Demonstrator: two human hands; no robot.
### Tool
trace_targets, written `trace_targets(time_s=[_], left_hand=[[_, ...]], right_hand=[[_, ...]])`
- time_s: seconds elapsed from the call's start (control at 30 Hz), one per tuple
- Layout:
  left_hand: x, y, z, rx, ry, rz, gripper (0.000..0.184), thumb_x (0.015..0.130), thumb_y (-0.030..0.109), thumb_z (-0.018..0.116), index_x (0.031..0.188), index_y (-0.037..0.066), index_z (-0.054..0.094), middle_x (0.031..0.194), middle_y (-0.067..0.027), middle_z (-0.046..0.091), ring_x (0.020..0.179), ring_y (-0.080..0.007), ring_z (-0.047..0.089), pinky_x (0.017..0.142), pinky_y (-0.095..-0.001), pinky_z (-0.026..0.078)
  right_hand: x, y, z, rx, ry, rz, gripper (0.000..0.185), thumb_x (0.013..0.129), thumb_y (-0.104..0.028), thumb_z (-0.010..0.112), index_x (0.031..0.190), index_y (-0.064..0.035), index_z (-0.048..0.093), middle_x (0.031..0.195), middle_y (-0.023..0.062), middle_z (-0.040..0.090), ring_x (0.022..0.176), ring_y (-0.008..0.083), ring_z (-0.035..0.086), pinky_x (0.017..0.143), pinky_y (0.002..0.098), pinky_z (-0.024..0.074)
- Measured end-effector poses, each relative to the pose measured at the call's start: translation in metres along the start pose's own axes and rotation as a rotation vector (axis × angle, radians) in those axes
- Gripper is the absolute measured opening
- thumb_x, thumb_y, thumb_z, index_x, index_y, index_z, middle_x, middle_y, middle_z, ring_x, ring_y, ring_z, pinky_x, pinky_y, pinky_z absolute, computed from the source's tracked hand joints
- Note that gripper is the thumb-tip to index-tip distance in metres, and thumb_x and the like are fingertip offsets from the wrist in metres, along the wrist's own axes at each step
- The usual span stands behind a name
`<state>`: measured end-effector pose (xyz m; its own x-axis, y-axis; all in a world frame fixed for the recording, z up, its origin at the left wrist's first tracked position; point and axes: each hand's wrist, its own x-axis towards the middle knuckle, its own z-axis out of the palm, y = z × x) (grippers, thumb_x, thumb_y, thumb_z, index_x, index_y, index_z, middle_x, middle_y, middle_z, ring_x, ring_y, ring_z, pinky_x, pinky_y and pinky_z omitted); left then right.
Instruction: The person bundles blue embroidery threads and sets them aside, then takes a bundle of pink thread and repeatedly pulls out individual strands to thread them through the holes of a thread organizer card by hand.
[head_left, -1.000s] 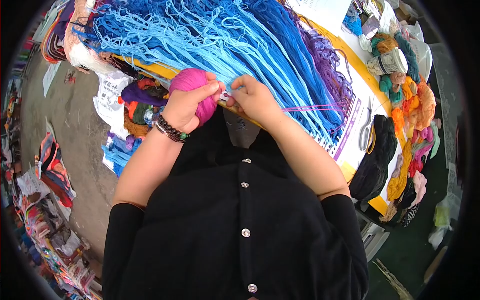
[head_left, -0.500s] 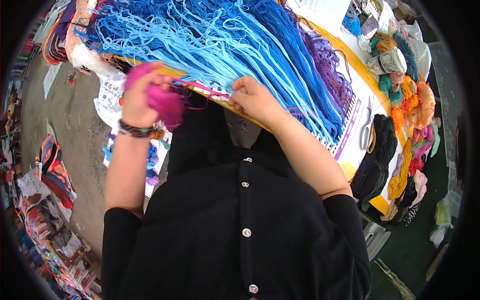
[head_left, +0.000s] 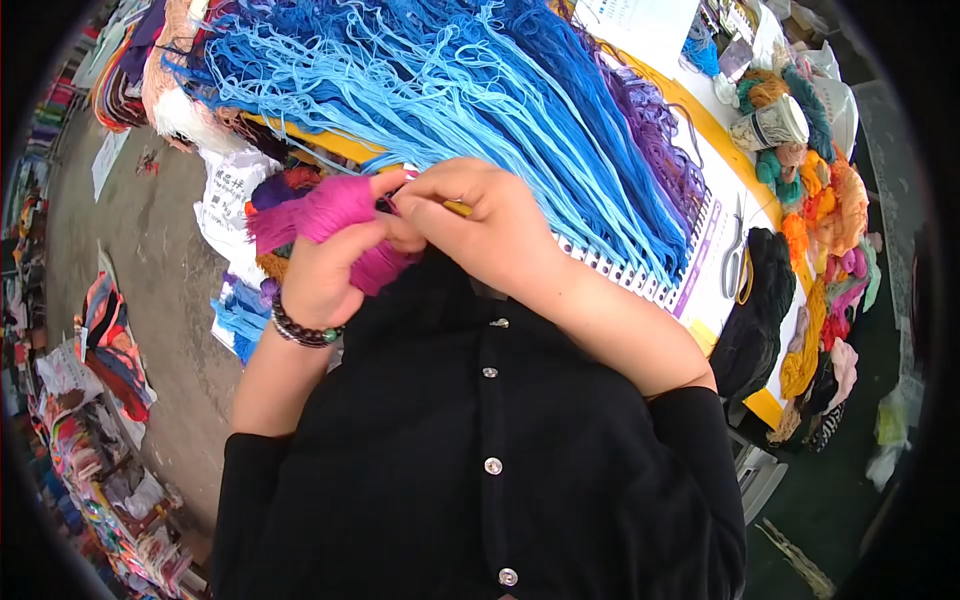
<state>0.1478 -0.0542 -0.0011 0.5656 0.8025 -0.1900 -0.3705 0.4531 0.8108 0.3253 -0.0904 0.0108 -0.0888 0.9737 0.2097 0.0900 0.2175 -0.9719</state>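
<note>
A bundle of magenta yarn is wrapped in the fingers of my left hand, over the near edge of the work surface. My right hand meets it there, thumb and forefinger pinched together close to the left fingertips; what lies between them is too small to make out. Beyond both hands, long light and dark blue threads fan out, attached along a white strip with holes. Purple threads lie at their right side.
Scissors lie to the right, beside a black skein. Farther right are a patterned cup and orange yarn. A plastic bag with writing is at the left, above the grey floor.
The left hand swung out left with the magenta yarn, then came back to the right hand. The right hand has moved slightly left and down. Magenta strands no longer trail right of the right wrist.
</note>
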Motion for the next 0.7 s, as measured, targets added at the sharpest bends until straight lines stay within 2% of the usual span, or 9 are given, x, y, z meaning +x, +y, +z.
trace_targets(time_s=[0.07, 0.13, 0.2, 0.23, 0.3, 0.4, 0.47, 0.57, 0.7], left_hand=[[0.002, -0.008, 0.002, -0.011, -0.056, -0.005, 0.042, 0.085, -0.003, 0.052, 0.126, -0.003, 0.051, 0.118, -0.0102, 0.059, 0.105, -0.0175, 0.058, 0.089, -0.031, 0.047], [0.004, -0.011, 0.004, 0.028, -0.094, 0.005, 0.042, 0.084, -0.003, 0.053, 0.127, -0.003, 0.05, 0.117, -0.0096, 0.059, 0.105, -0.0171, 0.058, 0.09, -0.0304, 0.046], [0.002, -0.014, 0.007, 0.069, -0.124, 0.015, 0.043, 0.084, -0.003, 0.053, 0.127, -0.003, 0.05, 0.115, -0.0091, 0.06, 0.105, -0.0167, 0.058, 0.09, -0.0298, 0.046], [0.0, -0.014, 0.011, 0.122, -0.1, 0.003, 0.044, 0.084, -0.002, 0.053, 0.128, -0.002, 0.05, 0.112, -0.0084, 0.06, 0.099, -0.0158, 0.06, 0.084, -0.0279, 0.047], [-0.002, -0.014, 0.015, 0.226, -0.053, -0.022, 0.045, 0.085, -0.001, 0.054, 0.13, -0.001, 0.049, 0.107, -0.007, 0.062, 0.086, -0.0139, 0.063, 0.071, -0.024, 0.05], [-0.002, -0.018, 0.012, 0.329, -0.089, 0.019, 0.046, 0.086, 0.0, 0.054, 0.131, 0.0, 0.048, 0.104, -0.0075, 0.063, 0.08, -0.0128, 0.064, 0.065, -0.0227, 0.051], [-0.002, -0.018, 0.012, 0.289, -0.103, 0.03, 0.046, 0.086, 0.001, 0.055, 0.131, 0.0, 0.047, 0.102, -0.0081, 0.063, 0.08, -0.0127, 0.064, 0.066, -0.023, 0.052], [-0.005, -0.016, 0.006, 0.207, -0.111, 0.008, 0.046, 0.086, 0.001, 0.055, 0.131, 0.0, 0.047, 0.1, -0.0096, 0.064, 0.08, -0.0131, 0.063, 0.066, -0.0233, 0.052], [-0.006, -0.021, 0.007, 0.042, -0.056, -0.009, 0.042, 0.086, 0.002, 0.054, 0.128, -0.002, 0.049, 0.101, -0.0145, 0.066, 0.085, -0.0174, 0.064, 0.073, -0.0277, 0.052]], right_hand=[[-0.004, 0.005, 0.007, 0.106, -0.001, 0.051, 0.012, 0.087, -0.005, 0.059, 0.085, 0.0062, 0.064, 0.071, 0.0065, 0.061, 0.064, 0.012, 0.056, 0.06, 0.025, 0.0459], [-0.008, 0.008, 0.009, 0.411, 0.018, 0.344, 0.013, 0.087, -0.006, 0.06, 0.086, 0.0064, 0.064, 0.07, 0.0051, 0.06, 0.061, 0.0101, 0.055, 0.057, 0.0234, 0.0439], [-0.01, 0.006, 0.008, 0.397, 0.031, 0.378, 0.013, 0.087, -0.007, 0.06, 0.087, 0.006, 0.064, 0.07, 0.0043, 0.06, 0.061, 0.0092, 0.054, 0.056, 0.0226, 0.0427], [-0.012, 0.005, 0.008, 0.385, 0.047, 0.411, 0.013, 0.088, -0.007, 0.06, 0.088, 0.0055, 0.064, 0.07, 0.0035, 0.059, 0.06, 0.0083, 0.053, 0.055, 0.0218, 0.0415], [-0.012, 0.007, 0.007, 0.376, 0.037, 0.436, 0.013, 0.088, -0.008, 0.061, 0.089, 0.0054, 0.064, 0.071, 0.0035, 0.059, 0.06, 0.0083, 0.053, 0.055, 0.0218, 0.0414], [-0.014, 0.006, 0.004, 0.385, 0.029, 0.447, 0.013, 0.087, -0.008, 0.061, 0.089, 0.0052, 0.064, 0.072, 0.0038, 0.06, 0.061, 0.0086, 0.054, 0.056, 0.0225, 0.0421], [-0.015, 0.005, 0.003, 0.404, 0.029, 0.439, 0.013, 0.087, -0.008, 0.061, 0.089, 0.005, 0.064, 0.072, 0.0041, 0.06, 0.062, 0.0088, 0.055, 0.057, 0.0232, 0.0431], [-0.017, 0.004, 0.003, 0.684, 0.087, 0.428, 0.012, 0.086, -0.004, 0.058, 0.079, 0.0052, 0.062, 0.07, 0.0098, 0.061, 0.056, 0.0152, 0.058, 0.054, 0.0272, 0.0466], [-0.022, 0.001, -0.013, 0.759, 0.128, 0.395, 0.01, 0.084, -0.005, 0.059, 0.081, 0.0043, 0.062, 0.09, 0.0148, 0.065, 0.076, 0.0187, 0.062, 0.071, 0.0307, 0.0491]])
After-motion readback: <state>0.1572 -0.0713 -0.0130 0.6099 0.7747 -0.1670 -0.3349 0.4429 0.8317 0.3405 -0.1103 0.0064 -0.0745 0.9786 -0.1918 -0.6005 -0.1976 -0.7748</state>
